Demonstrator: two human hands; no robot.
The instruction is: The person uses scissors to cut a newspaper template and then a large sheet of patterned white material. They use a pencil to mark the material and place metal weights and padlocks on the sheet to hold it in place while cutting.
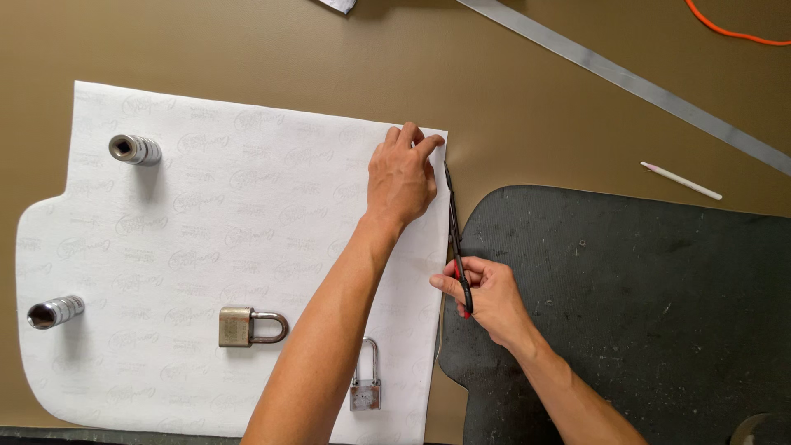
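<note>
Left hand [401, 177] pressed flat on white sheet [206, 247] (holding nothing), right hand [488, 295] gripping scissors [456, 239] at the sheet's edge, two padlocks [247, 326] nearby

- Tan worktop [264, 49] fills the view, evenly lit with soft shadows.
- Long grey strip [626, 78] runs diagonally beyond the hands.
- Orange cable [725, 31] curls at the far right corner.
</note>
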